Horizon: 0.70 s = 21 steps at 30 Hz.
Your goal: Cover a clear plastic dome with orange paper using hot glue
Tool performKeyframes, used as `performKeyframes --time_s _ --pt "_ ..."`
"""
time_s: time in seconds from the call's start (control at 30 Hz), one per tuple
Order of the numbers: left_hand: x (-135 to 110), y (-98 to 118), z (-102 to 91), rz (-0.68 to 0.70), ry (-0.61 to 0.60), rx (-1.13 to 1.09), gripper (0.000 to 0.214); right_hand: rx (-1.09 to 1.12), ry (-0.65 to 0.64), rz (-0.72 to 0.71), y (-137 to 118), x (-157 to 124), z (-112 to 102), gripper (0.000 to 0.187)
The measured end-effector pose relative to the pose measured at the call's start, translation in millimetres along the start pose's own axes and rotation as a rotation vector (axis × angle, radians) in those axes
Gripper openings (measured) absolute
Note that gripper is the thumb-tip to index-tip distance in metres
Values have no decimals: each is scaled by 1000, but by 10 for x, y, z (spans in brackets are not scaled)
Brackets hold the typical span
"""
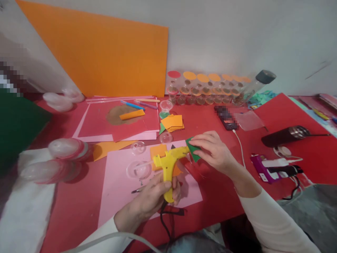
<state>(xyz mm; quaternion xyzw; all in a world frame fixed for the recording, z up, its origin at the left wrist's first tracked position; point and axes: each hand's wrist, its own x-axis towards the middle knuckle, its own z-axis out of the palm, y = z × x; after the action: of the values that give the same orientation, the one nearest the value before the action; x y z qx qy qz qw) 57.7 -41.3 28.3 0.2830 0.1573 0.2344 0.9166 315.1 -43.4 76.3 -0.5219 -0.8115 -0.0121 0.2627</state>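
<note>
Gluing step | left hand [154, 196] grips yellow glue gun [168, 165] | right hand [213, 149] pinches green paper piece [193, 149] at nozzle | next likely needs a steady trigger squeeze.

Both hands' fingers [204, 140] curled closed

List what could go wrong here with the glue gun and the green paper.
1. The right hand pinches the green paper right at the nozzle of the yellow glue gun, so hot glue may well reach the fingertips.
2. The gun, gripped by the left hand, points over the pink sheet; drips could mark it.
3. The black cord hangs off the table edge and could snag, jerking the gun.
</note>
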Motion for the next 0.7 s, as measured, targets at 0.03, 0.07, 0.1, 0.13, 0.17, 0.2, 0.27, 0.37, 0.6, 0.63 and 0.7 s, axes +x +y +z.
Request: performKeyframes --time_s 0.03,0.07,0.1,0.13,0.17,0.2,0.27,0.37,0.6,0.63,0.7 --pt "-2 6 -5 3 -15 -11 43 9 -7 5 7 -5 0 23" --pt "-3 10 -11 7 -27 -19 42 18 -11 7 10 -10 2 23" --pt "-2 11 -17 12 -36 -23 41 26 -14 9 11 -15 6 24" --pt "-1 10 -22 17 -45 -26 41 35 -16 9 10 -19 13 25" --pt "2 6 -27 19 -56 -30 41 45 -17 8 8 -23 21 26" --pt "4 2 -32 19 -64 -33 41 55 -17 9 6 -27 32 26" --pt "7 -8 -39 15 -71 -39 42 71 -10 15 3 -36 58 27" --pt "6 -19 -48 2 -68 -35 44 90 1 20 5 -46 101 27" --pt "-1 -24 -43 15 -74 -32 43 144 19 -12 11 -46 129 24" --pt "-1 -20 -35 14 -76 -19 43 157 19 -10 6 -45 129 23" --pt "-1 -10 -17 14 -75 -2 44 185 23 8 -13 -44 135 20"
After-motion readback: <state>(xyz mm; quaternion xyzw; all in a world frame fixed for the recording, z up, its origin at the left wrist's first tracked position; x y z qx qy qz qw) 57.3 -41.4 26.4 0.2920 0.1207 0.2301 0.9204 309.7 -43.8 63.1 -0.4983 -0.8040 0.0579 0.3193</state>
